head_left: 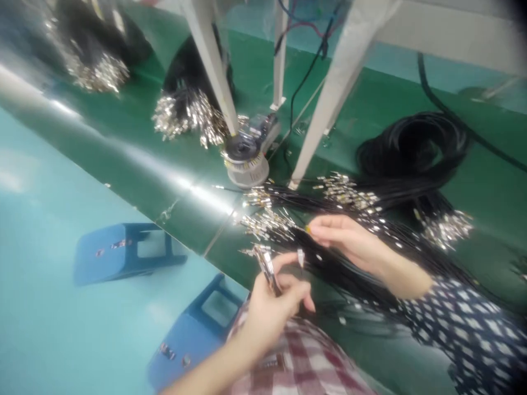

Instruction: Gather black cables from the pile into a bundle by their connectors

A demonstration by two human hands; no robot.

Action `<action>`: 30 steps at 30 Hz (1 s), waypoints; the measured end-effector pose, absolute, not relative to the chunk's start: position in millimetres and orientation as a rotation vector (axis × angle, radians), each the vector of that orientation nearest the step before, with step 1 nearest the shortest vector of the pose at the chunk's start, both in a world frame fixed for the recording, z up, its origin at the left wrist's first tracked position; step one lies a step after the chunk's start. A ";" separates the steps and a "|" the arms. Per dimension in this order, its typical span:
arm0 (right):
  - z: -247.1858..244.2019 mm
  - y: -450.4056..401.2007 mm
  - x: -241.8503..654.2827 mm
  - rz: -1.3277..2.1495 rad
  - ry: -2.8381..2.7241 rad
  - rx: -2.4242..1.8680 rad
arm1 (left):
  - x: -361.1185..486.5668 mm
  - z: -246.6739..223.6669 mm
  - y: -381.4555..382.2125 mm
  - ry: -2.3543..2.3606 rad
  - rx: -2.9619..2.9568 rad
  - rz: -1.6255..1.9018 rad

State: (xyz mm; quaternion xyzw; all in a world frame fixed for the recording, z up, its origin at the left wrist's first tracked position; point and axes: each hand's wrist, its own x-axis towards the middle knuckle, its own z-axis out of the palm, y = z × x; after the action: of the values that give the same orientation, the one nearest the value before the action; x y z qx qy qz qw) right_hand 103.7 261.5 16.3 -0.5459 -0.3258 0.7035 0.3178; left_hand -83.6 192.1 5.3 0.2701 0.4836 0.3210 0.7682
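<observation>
My left hand (280, 299) is closed around a few cable ends (267, 262) with silvery metal tips pointing up and away from me. One more pale-tipped cable end (301, 257) stands by its forefinger. To its right, my right hand (346, 236) pinches a thin cable end with a small yellow piece (308, 229) at the fingertips. Just beyond both hands lies a bundle of black cables (337, 269), its bright tips (267, 222) fanned out on the green surface. The picture is somewhat blurred, so the tips' exact kind is unclear.
Tape-like rolls (247, 164) stand beside a white table leg (321, 120). A coiled black cable bundle (411, 148) lies at right; more tipped bundles (189, 109) lie at far left. Two blue stools (102, 252) stand on the pale floor.
</observation>
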 end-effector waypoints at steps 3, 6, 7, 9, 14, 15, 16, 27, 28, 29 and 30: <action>32.3 199.0 120.5 1.795 -0.845 -1.433 | -76.8 20.7 183.3 1.061 0.712 0.645; 46.4 166.2 124.2 1.740 -0.843 -1.444 | -70.8 33.6 171.4 1.045 0.829 0.609; 51.0 160.1 124.5 1.729 -0.856 -1.435 | -69.0 36.9 167.3 1.030 0.857 0.601; 59.7 151.8 125.4 1.713 -0.882 -1.411 | -65.6 42.5 159.8 0.989 0.893 0.586; 75.0 139.2 130.3 1.667 -0.971 -1.378 | -57.4 54.2 145.9 0.949 0.894 0.613; 76.6 137.6 131.1 1.653 -0.999 -1.377 | -56.4 56.3 143.8 0.949 0.886 0.618; 77.7 136.3 131.7 1.641 -1.026 -1.376 | -55.8 58.1 141.9 0.950 0.879 0.623; 76.8 131.5 127.4 1.560 -1.148 -1.358 | -63.5 57.8 132.5 0.906 0.909 0.613; 77.2 131.0 126.7 1.553 -1.148 -1.362 | -64.3 57.6 132.0 0.902 0.914 0.611; 77.6 130.5 126.2 1.546 -1.150 -1.366 | -65.0 57.5 131.6 0.899 0.918 0.612; 78.1 130.2 125.7 1.539 -1.152 -1.368 | -65.5 57.5 131.1 0.898 0.921 0.617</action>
State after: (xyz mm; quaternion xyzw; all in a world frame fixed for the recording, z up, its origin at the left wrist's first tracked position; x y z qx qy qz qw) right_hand 125.7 130.2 78.1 -0.5360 -0.4514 0.6031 0.3810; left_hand -65.5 131.1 57.5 0.4224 0.4117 0.2828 0.7564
